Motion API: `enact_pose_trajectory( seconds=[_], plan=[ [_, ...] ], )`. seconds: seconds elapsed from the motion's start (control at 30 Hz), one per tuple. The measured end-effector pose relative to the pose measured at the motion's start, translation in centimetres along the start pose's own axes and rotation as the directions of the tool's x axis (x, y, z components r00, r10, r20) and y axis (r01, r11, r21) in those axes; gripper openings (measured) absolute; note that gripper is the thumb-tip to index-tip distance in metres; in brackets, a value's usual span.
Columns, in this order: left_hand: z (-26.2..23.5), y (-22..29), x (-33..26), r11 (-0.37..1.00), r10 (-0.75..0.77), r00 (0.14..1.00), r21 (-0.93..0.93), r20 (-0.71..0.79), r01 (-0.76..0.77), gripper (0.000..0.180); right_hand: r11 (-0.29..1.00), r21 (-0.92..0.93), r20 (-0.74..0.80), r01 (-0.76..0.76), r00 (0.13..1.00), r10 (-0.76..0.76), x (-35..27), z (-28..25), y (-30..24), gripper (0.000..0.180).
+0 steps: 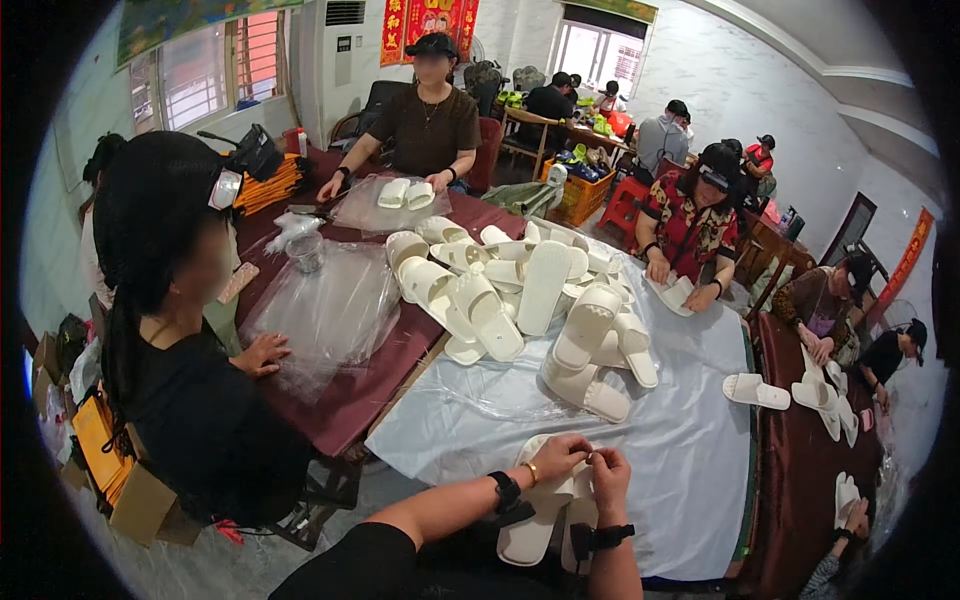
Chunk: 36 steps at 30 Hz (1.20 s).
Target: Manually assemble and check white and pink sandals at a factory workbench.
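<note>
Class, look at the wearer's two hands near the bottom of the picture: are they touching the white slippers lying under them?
Touching. The head view shows the left hand and right hand pinching the white slippers at the top edge, no gap.

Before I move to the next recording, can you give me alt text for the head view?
The person's left hand and right hand meet, fingers pinched together, over a pair of white foam slippers at the near edge of a table under a pale grey plastic sheet. A heap of white slippers fills the table's middle, with other seated people handling slippers around it.

Head camera looks down, near, across the table [690, 450].
</note>
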<state>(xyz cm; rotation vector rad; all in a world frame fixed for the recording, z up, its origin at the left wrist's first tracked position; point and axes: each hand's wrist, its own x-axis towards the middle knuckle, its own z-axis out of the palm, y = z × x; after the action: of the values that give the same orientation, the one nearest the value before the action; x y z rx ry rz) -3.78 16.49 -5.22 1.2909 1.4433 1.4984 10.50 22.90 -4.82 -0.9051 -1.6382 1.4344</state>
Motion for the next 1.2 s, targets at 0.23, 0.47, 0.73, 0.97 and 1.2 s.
enact_pose_trajectory(
  seconds=[0.23,0.47,0.73,0.97,1.2],
  plan=[
    [0.2,-0.2,-0.1,1.000,-0.012,1.000,-0.016,-0.025,0.011,0.015,0.995,0.083,-0.061,-0.052,0.996,0.058,0.1,0.2,0.2,0.008],
    [0.1,-0.5,0.2,0.998,-0.008,1.000,0.069,-0.006,0.008,0.019,0.990,-0.113,-0.047,0.089,0.994,-0.095,-0.1,0.2,1.1,0.014],
    [-0.2,0.2,-0.4,0.997,-0.020,1.000,0.075,-0.006,0.020,0.018,1.000,-0.002,-0.067,-0.016,0.998,0.016,-1.1,0.5,-0.2,0.016],
    [0.0,0.9,-0.5,0.998,-0.069,0.997,0.014,0.021,0.069,0.019,0.998,-0.067,-0.051,0.019,0.998,-0.023,-0.8,0.2,0.6,0.013],
    [-0.2,0.1,0.0,0.999,-0.044,0.999,-0.019,-0.006,0.043,0.016,0.990,-0.133,-0.066,-0.042,0.997,0.033,0.1,0.4,0.4,0.012]
  ],
)
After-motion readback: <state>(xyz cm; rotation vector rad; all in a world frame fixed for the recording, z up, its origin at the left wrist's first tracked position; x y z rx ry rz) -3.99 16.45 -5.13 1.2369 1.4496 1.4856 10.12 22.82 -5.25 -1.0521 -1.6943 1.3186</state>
